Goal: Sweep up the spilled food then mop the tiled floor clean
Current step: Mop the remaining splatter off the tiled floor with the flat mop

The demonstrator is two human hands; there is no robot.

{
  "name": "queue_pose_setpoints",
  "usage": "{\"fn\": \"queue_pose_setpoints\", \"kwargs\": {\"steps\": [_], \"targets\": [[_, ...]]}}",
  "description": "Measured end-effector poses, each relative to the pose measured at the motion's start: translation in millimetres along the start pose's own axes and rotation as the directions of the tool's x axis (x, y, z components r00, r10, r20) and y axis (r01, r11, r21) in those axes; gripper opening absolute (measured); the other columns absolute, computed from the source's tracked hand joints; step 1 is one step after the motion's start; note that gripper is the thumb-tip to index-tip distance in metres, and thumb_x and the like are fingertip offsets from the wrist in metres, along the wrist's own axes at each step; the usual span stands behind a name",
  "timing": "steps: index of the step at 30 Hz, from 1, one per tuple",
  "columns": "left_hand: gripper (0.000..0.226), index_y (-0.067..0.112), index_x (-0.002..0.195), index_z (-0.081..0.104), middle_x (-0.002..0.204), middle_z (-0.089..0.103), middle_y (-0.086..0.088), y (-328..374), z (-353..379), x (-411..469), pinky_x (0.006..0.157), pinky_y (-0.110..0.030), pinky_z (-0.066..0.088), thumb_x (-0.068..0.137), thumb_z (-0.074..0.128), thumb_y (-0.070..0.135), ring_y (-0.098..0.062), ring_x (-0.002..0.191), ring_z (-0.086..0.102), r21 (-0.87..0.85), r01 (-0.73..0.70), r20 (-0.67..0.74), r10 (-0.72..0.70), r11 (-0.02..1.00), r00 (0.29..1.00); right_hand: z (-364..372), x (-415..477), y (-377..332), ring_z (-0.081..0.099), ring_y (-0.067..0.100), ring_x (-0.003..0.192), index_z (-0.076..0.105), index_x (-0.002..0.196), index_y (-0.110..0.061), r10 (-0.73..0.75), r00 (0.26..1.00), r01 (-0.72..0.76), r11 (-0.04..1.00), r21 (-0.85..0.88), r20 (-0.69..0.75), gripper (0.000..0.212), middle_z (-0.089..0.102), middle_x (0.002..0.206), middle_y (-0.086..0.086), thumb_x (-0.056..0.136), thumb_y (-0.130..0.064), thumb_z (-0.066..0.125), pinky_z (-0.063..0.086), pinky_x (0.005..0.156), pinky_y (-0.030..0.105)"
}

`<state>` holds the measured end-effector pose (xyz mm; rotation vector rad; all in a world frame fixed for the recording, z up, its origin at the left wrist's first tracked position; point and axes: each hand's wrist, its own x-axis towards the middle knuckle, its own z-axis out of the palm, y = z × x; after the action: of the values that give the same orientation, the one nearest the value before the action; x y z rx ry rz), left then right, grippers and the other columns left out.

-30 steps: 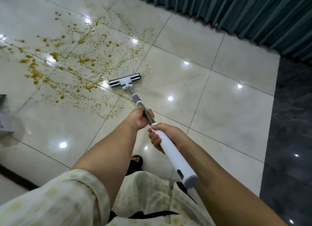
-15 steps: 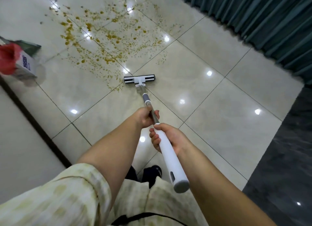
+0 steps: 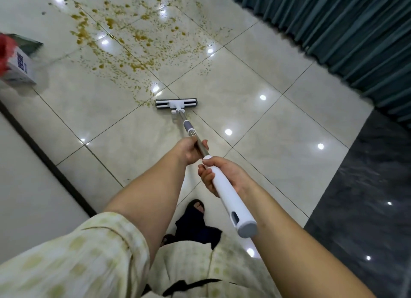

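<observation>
You have both hands clenched round the mop (image 3: 232, 203). Your left hand (image 3: 189, 152) wraps the bare metal shaft, and your right hand (image 3: 235, 173) grips the white sleeve just behind it, nearer your body. That stacked hold probably gives you a guiding pivot in front and a pushing lever behind, so the head keeps flat under pressure.

The mop head (image 3: 176, 103) lies flat on the tiled floor (image 3: 278, 124), at the near edge of the spilled food (image 3: 133, 37), among its last scattered specks. The pole's long axis runs from the grey cap by your waist up and away toward the spilled food, leaning slightly left. The head's bar lies crosswise to the pole, broadside to the spilled food, most of which sits beyond it, unwiped. A box (image 3: 21, 66) stands left of the spilled food.
</observation>
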<state>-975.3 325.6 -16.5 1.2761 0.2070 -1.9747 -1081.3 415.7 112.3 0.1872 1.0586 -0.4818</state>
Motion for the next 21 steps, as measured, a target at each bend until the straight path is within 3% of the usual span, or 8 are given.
{"fn": "queue_pose_setpoints", "kwargs": {"steps": [4,8,14,21], "targets": [[0.015,0.006,0.109,0.038,0.083,0.048,-0.013,-27.1,-19.7,-11.3,0.043,-0.019,0.048,0.104,0.037,0.02,-0.018,0.059,0.044,-0.057,-0.025,-0.032,0.023,0.998,0.999,-14.7,-12.2,39.3,0.046,0.008,0.036,0.051,0.08,-0.004,-0.015,1.0,0.013,0.997,-0.074,-0.026,0.014,0.05,0.065,0.006,0.094,-0.008,0.049,0.042,0.036,0.013],[0.015,0.007,0.096,0.04,0.08,0.045,-0.011,-62.5,-31.1,-28.1,0.042,-0.019,0.047,0.103,0.037,0.019,-0.018,0.057,0.043,-0.11,-0.007,-0.006,0.007,0.994,1.0,-35.2,-25.0,63.3,0.044,0.009,0.035,0.048,0.079,-0.006,0.018,1.0,-0.019,0.996,-0.084,-0.01,0.014,0.047,0.056,0.003,0.093,-0.007,0.048,0.04,0.034,0.014],[0.009,0.009,0.097,0.037,0.078,0.041,-0.007,-98.1,-7.2,-38.3,0.039,-0.017,0.044,0.102,0.035,0.017,-0.017,0.037,0.045,-0.104,-0.02,-0.034,0.016,0.994,0.999,-73.8,-46.4,59.3,0.04,0.008,0.033,0.045,0.073,-0.009,0.066,0.997,-0.063,0.995,-0.08,0.04,0.021,0.042,0.049,0.0,0.093,-0.008,0.047,0.037,0.032,0.014],[0.006,0.009,0.101,0.036,0.073,0.043,-0.007,-185.6,23.5,-47.3,0.04,-0.017,0.044,0.101,0.033,0.015,-0.017,0.035,0.046,-0.113,-0.054,-0.03,0.051,0.992,0.998,-158.0,-88.1,54.1,0.041,0.01,0.033,0.047,0.077,-0.008,0.077,0.997,-0.072,0.98,-0.185,0.018,0.016,0.042,0.052,0.001,0.092,-0.008,0.049,0.037,0.032,0.015]]}}
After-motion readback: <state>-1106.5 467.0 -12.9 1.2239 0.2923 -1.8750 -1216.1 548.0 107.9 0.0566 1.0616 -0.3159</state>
